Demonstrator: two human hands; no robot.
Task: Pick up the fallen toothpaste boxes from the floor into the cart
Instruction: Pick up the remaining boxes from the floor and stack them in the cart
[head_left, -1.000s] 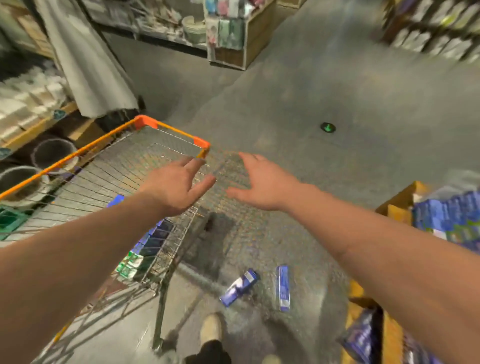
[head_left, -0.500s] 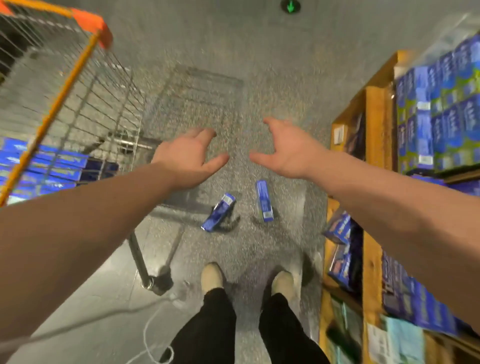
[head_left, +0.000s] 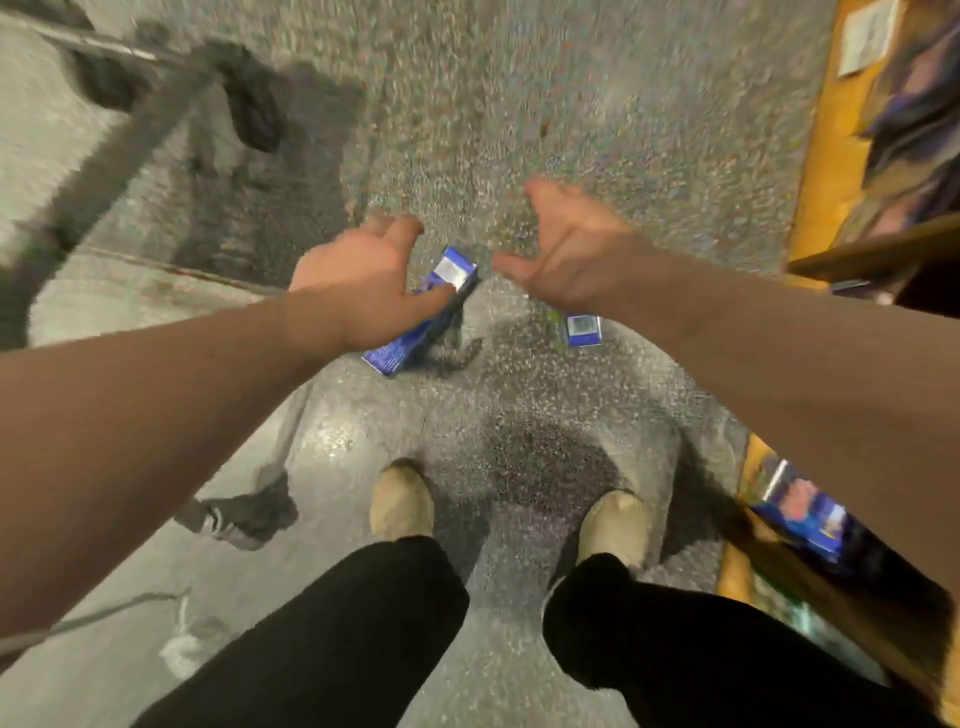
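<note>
Two blue toothpaste boxes lie on the speckled grey floor ahead of my feet. The left box (head_left: 415, 332) lies slanted, its white end pointing away, and my left hand (head_left: 363, 286) hovers over it, fingers spread, holding nothing. My right hand (head_left: 566, 249) is open above the right box (head_left: 582, 328), hiding all but its near end. Whether either hand touches a box cannot be told. Of the cart only the dark lower frame (head_left: 130, 135) and a rear wheel (head_left: 234, 514) show at the left; its basket is out of view.
A yellow-framed shelf (head_left: 826, 135) with blue packages runs along the right edge, close to my right arm. My beige shoes (head_left: 402, 501) and black trouser legs fill the bottom centre. A thin cord (head_left: 104, 616) trails on the floor at lower left.
The view has tilted further down and closer to the floor. Both hands have dropped toward the two boxes and now cover part of them. The cart basket has left the view.
</note>
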